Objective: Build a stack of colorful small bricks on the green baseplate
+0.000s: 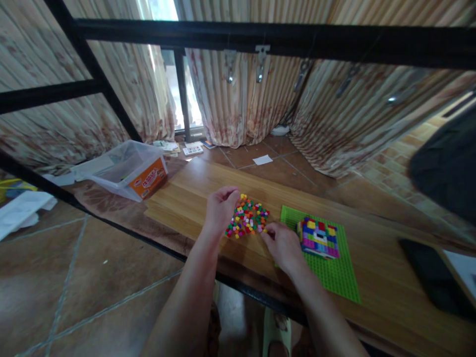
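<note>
A loose pile of small coloured toy bricks (248, 216) lies on the wooden table between my hands. My left hand (220, 209) is at the pile's left edge, its thumb and fingers pressed together; whatever is in them is too small to tell. My right hand (284, 244) is at the pile's right edge, with thumb and forefinger closed around a tiny brick that looks yellow. Right of that hand, a blocky, many-coloured brick build (319, 239) with an opening in its top sits on a green baseplate (336, 278).
A clear plastic bin (111, 171) with an orange label stands beyond the table's left end. A dark phone-like slab (433, 275) lies at the right of the wooden table (193, 186). A black metal bar (238, 33) crosses in front, with curtains behind.
</note>
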The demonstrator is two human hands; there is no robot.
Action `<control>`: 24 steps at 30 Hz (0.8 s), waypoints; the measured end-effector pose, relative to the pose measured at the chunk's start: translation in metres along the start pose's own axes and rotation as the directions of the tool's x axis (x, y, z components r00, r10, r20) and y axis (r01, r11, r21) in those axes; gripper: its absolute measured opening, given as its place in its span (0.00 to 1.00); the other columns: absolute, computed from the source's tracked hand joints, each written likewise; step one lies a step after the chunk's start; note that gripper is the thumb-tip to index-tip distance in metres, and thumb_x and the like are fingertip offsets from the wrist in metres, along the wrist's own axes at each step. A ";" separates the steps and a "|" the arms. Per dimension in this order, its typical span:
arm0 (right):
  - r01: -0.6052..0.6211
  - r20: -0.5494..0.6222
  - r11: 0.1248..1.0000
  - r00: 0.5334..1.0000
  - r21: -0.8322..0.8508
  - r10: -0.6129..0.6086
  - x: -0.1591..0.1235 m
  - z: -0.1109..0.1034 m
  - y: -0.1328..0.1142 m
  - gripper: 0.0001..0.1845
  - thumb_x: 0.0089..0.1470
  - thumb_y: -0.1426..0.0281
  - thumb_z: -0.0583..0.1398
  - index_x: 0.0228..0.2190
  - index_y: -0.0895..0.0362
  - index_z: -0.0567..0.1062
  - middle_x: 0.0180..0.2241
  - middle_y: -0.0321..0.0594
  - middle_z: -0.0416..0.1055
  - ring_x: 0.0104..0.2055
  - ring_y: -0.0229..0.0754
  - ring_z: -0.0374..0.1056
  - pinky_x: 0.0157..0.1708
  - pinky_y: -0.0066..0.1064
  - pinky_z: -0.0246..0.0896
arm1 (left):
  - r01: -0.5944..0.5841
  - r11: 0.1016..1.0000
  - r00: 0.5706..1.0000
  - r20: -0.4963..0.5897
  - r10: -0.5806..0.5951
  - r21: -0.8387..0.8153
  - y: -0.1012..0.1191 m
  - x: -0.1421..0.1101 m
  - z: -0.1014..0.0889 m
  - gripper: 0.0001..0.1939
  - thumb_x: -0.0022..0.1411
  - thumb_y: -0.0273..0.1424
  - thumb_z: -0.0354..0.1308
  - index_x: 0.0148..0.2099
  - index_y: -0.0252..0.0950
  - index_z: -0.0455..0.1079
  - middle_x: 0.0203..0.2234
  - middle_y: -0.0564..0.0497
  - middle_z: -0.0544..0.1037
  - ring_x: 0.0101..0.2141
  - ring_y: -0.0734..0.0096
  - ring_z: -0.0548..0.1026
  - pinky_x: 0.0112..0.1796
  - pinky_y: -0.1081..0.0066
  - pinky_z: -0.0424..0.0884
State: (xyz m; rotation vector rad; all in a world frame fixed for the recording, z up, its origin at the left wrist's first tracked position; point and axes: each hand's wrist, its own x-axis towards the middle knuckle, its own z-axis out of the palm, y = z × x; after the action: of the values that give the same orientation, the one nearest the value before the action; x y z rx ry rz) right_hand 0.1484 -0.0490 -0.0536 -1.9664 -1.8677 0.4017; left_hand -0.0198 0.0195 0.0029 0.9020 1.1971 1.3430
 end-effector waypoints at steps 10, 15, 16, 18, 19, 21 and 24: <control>-0.040 -0.185 0.795 0.964 0.606 0.190 -0.003 -0.061 0.029 0.14 0.49 0.60 0.62 0.33 0.57 0.79 0.29 0.39 0.78 0.29 0.41 0.72 0.33 0.33 0.67 | -0.067 0.985 0.990 0.134 0.046 0.158 -0.021 -0.005 0.022 0.06 0.52 0.30 0.64 0.33 0.36 0.80 0.25 0.52 0.80 0.30 0.72 0.75 0.33 0.74 0.69; -0.067 -0.258 0.659 0.887 0.749 0.384 -0.010 -0.096 0.068 0.18 0.42 0.62 0.67 0.35 0.58 0.80 0.25 0.36 0.76 0.25 0.38 0.70 0.26 0.30 0.67 | -0.057 0.973 0.972 0.233 0.004 0.223 -0.031 -0.012 0.039 0.07 0.54 0.29 0.62 0.35 0.36 0.80 0.23 0.53 0.78 0.23 0.75 0.71 0.25 0.76 0.66; -0.059 -0.272 0.644 0.874 0.763 0.402 -0.012 -0.101 0.074 0.18 0.41 0.62 0.68 0.35 0.58 0.80 0.24 0.36 0.75 0.24 0.37 0.69 0.26 0.30 0.67 | -0.059 0.969 0.967 0.254 -0.004 0.241 -0.032 -0.013 0.041 0.07 0.55 0.29 0.61 0.35 0.36 0.80 0.22 0.53 0.78 0.21 0.76 0.70 0.24 0.76 0.65; -0.045 -0.288 0.630 0.862 0.775 0.417 -0.015 -0.107 0.083 0.17 0.40 0.63 0.69 0.33 0.58 0.80 0.23 0.35 0.74 0.24 0.36 0.68 0.25 0.29 0.66 | -0.084 0.955 0.958 0.288 -0.001 0.284 -0.033 -0.015 0.045 0.08 0.57 0.28 0.59 0.36 0.36 0.80 0.24 0.52 0.78 0.20 0.76 0.70 0.23 0.76 0.65; -0.042 -0.289 0.627 0.862 0.778 0.417 -0.016 -0.107 0.085 0.17 0.40 0.62 0.69 0.33 0.58 0.80 0.23 0.35 0.74 0.24 0.36 0.68 0.25 0.28 0.66 | -0.105 0.945 0.955 0.297 0.010 0.308 -0.033 -0.016 0.046 0.08 0.57 0.28 0.59 0.36 0.36 0.80 0.24 0.52 0.79 0.21 0.76 0.70 0.23 0.76 0.65; -0.039 -0.279 0.632 0.875 0.774 0.396 -0.017 -0.104 0.082 0.17 0.41 0.62 0.69 0.33 0.58 0.80 0.24 0.36 0.75 0.25 0.37 0.69 0.26 0.29 0.66 | -0.159 0.918 0.955 0.293 0.050 0.364 -0.030 -0.014 0.043 0.09 0.58 0.28 0.58 0.36 0.36 0.80 0.26 0.51 0.80 0.23 0.74 0.72 0.26 0.74 0.68; -0.025 -0.228 0.692 0.935 0.722 0.272 -0.018 -0.085 0.063 0.16 0.47 0.60 0.66 0.36 0.57 0.80 0.29 0.39 0.79 0.29 0.40 0.72 0.30 0.32 0.68 | -0.273 0.826 0.948 0.283 0.144 0.494 -0.025 -0.008 0.033 0.08 0.55 0.24 0.60 0.34 0.37 0.81 0.28 0.50 0.82 0.29 0.70 0.76 0.34 0.72 0.70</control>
State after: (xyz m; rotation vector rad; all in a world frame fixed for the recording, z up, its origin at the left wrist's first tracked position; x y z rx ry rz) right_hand 0.2420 -0.0757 -0.0099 -1.5129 -1.0910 0.6873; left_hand 0.0185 0.0151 -0.0133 1.5859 1.3316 1.0401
